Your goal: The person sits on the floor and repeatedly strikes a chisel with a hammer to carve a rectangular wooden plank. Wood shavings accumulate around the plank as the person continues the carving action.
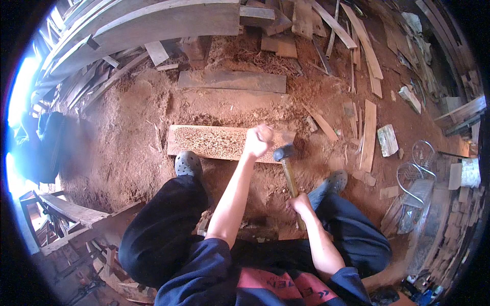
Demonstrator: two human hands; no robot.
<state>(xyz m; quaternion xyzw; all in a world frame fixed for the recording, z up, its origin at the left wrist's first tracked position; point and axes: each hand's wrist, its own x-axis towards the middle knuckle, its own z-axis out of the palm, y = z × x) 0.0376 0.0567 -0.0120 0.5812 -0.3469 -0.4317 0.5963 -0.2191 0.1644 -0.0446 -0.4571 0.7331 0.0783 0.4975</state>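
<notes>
A pale wooden board (204,141) lies flat on the dirt in front of me, its upper face covered with many small dark pits or gouges. Over the right part of this board, my left hand (259,141) is closed in a fist; whatever it grips, if anything, is hidden. My right hand (300,204) is wrapped round the wooden handle of a hammer (289,176). The hammer's dark metal head is up beside the board's right end, close to my left hand. Less pitting shows on the board to the right of my fist.
My shod feet flank the near side of the board. Beyond it lies a darker plank (232,81), with large stacked timbers (168,23) at the far left. Wood offcuts (368,135) are strewn on the right, near a wire-framed object (416,176). A dark blurred shape (43,145) is at the left.
</notes>
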